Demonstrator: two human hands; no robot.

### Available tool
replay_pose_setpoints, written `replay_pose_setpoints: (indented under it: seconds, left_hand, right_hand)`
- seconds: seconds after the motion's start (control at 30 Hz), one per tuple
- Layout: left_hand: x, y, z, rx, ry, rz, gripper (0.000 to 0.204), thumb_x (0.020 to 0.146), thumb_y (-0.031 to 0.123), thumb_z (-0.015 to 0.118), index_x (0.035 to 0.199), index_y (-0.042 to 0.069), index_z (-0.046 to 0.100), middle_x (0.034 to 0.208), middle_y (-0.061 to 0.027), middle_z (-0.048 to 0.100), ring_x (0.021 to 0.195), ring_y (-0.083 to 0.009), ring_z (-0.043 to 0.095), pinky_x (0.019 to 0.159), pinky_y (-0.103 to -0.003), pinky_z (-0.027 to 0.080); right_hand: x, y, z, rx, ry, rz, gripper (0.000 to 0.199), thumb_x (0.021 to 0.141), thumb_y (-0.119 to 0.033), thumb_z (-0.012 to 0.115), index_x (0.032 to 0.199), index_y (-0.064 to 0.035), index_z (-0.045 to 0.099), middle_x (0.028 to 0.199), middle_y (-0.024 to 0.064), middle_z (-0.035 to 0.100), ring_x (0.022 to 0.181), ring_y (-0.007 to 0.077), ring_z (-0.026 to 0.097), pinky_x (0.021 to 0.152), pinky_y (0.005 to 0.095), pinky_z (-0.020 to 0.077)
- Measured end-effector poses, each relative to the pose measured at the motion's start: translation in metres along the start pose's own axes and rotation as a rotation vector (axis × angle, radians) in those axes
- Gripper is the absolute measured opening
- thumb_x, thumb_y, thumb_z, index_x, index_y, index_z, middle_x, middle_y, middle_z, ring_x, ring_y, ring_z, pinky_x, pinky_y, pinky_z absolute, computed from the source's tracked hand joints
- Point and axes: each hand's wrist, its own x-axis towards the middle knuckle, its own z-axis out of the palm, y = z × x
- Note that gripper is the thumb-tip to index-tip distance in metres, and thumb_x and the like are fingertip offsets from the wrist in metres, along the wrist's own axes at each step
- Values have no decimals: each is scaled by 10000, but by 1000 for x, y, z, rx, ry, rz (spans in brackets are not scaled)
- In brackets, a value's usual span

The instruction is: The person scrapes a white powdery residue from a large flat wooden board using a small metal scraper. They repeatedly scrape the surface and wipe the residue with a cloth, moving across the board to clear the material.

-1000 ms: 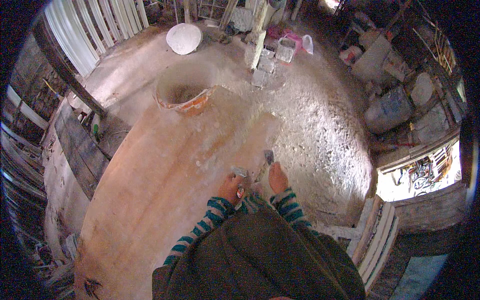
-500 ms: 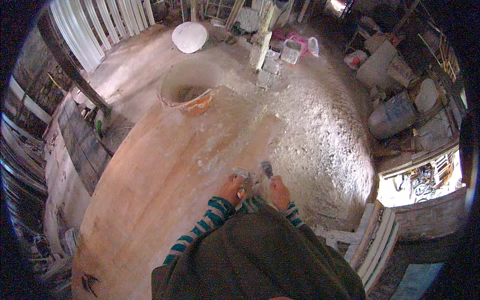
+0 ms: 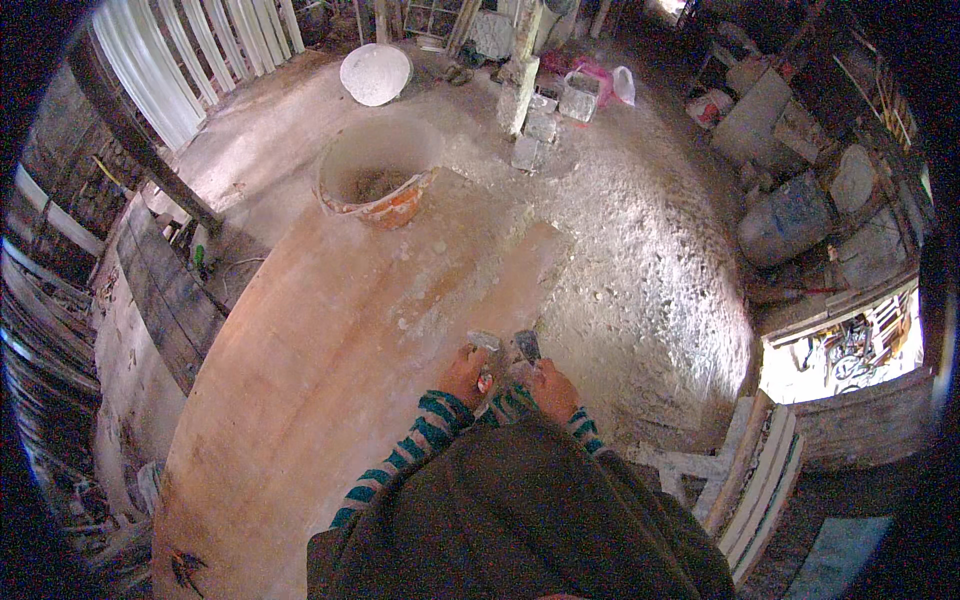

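Observation:
My left hand (image 3: 462, 376) is closed round the handle of a scraper whose pale, coated blade (image 3: 484, 341) points forward; a reddish handle end shows below the fist. Close beside it, my right hand (image 3: 552, 388) grips a putty knife with a dark flat blade (image 3: 527, 346), tilted toward the left tool. The two blades are a small gap apart. Both tools hover near my body, above the brown wooden board (image 3: 330, 380), which carries whitish smears.
A deep bucket (image 3: 395, 212) with an orange outer wall and crusted inside stands at the board's far end. Behind it is a white round tub (image 3: 376, 75). Rough grey rubbly ground (image 3: 650, 300) lies to the right, with a blue barrel (image 3: 785, 220) beyond. Stacked planks (image 3: 757, 480) are near right.
My right hand has shifted left, bringing the putty knife's blade closer to the left tool and turning it leftward. My left hand stays nearly in place. The view has moved slightly.

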Motion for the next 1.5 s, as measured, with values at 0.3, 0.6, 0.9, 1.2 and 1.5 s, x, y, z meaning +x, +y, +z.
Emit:
replay_pose_setpoints:
  seconds: [0.3, 0.6, 0.9, 1.2, 1.5]
  left_hand:
    - [3, 15, -16, -42, -111, -129, 447, 713, 160, 634, 1104, 74, 432, 1173, -284, 413, 1005, -456, 471, 819, -469, 435]
    - [5, 7, -8, 24, -120, -148, 446, 720, 156, 628, 1112, 77, 431, 1199, -270, 403, 1012, -446, 473, 827, -460, 438]
    - [4, 9, -8, 1, -68, -112, 431, 722, 139, 627, 1104, 68, 439, 1187, -257, 415, 982, -441, 495, 801, -454, 450]
    - [3, 5, -2, -27, -21, -111, 387, 746, 168, 576, 1090, 44, 448, 1089, -230, 484, 918, -431, 512, 738, -441, 465]
    - [4, 6, 4, -83, 8, -159, 389, 685, 84, 637, 1027, 48, 454, 1071, -229, 476, 938, -419, 501, 767, -427, 439]
  right_hand:
    - [1, -17, -19, 4, -19, 39, 234, 871, -208, 414, 1027, -40, 465, 760, 232, 585, 704, 420, 572, 622, 492, 454]
    - [17, -24, -31, -14, -101, 169, 217, 873, -212, 420, 1012, -46, 445, 766, 244, 583, 697, 425, 566, 599, 514, 436]
    - [57, -14, -37, 107, 25, 137, 263, 859, -214, 450, 1027, -12, 456, 834, 240, 603, 781, 406, 582, 656, 479, 459]
    - [86, 16, -19, 38, 132, 247, 243, 860, -234, 462, 995, -33, 449, 772, 232, 603, 697, 414, 581, 612, 502, 453]
    - [76, 31, -28, 23, 167, 214, 211, 860, -264, 459, 942, -70, 455, 715, 224, 588, 671, 413, 572, 571, 502, 440]
